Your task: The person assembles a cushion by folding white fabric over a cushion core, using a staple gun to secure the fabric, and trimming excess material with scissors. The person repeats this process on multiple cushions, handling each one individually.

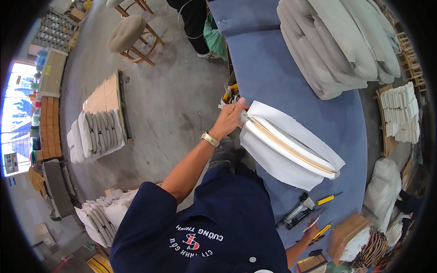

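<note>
My left hand (231, 117) is closed on the upper left end of a curved wooden piece (284, 146) padded in white foam. White fabric (273, 169) spreads out from both of its long sides. The piece slants over a blue-covered table (314, 109), its other end pointing right. At the lower right, my right hand (310, 234) has its fingers around a slim, pointed tool with a pale handle (312, 224); its kind is unclear. Right beside those fingers is a yellow utility knife (324, 230). A staple gun (298, 212) and a yellow-handled screwdriver (328, 198) lie nearby on the table.
Grey upholstered cushions (325, 50) are piled on the table's far right. A cardboard box (348, 234) stands at the lower right. On the floor to the left are a pallet of grey padded pieces (100, 132) and a round stool (129, 34). Another person's legs (193, 27) show beyond.
</note>
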A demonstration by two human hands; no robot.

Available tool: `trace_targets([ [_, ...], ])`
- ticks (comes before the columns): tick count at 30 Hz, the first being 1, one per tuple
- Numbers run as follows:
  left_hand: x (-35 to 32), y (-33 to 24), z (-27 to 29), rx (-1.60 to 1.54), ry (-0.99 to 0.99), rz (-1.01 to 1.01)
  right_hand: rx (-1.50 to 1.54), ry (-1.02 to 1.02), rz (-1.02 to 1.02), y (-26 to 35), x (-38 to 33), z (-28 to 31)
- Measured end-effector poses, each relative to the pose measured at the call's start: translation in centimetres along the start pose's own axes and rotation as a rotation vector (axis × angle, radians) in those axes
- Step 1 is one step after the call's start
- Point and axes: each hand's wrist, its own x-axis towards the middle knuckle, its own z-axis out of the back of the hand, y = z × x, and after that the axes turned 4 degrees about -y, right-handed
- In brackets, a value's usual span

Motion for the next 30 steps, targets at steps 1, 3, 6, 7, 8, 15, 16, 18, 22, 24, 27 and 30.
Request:
trace_targets([
  [1, 0.1, 0.0, -0.1, -0.016, 0.000, -0.023, 0.120, -0.024, 0.065, 1.1, -1.4, 0.1],
  [3, 0.3, 0.2, -0.1, -0.019, 0.004, -0.028, 0.366, -0.065, 0.183, 2.3, -3.6, -0.3],
  [6, 0.3, -0.2, 0.1, -0.012, -0.001, 0.019, 0.412, 0.050, 0.423, 9.5, -11.7, -0.8],
  [7, 0.2, -0.5, 0.1, -0.029, -0.008, 0.031, 0.366, 0.086, 0.490, 11.9, -14.1, -1.0],
  [8, 0.2, -0.7, -0.1, -0.046, -0.013, 0.044, 0.333, 0.155, 0.528, 14.3, -16.9, -1.3],
  [15, 1.1, 0.4, -1.3, -0.137, -0.044, -0.082, -0.414, 0.566, 0.981, 26.0, -33.7, -10.6],
  [16, 1.2, 0.9, -1.5, -0.148, -0.076, -0.100, -0.572, 0.551, 1.065, 28.1, -36.0, -12.2],
  [18, 1.2, 1.1, -1.8, -0.183, -0.095, -0.075, -0.646, 0.534, 1.204, 30.2, -37.1, -14.4],
  [22, 1.0, 0.5, -2.0, -0.229, -0.085, 0.007, -0.790, 0.488, 1.327, 33.9, -38.4, -16.8],
  [24, 1.0, 0.5, -2.1, -0.239, -0.075, -0.002, -0.899, 0.458, 1.321, 35.1, -39.0, -17.3],
  [27, 1.0, 0.6, -2.0, -0.243, -0.060, -0.019, -0.937, 0.452, 1.334, 35.6, -39.3, -17.8],
  [30, 1.0, 0.7, -2.0, -0.240, -0.062, -0.024, -0.958, 0.450, 1.335, 35.9, -39.3, -18.1],
])
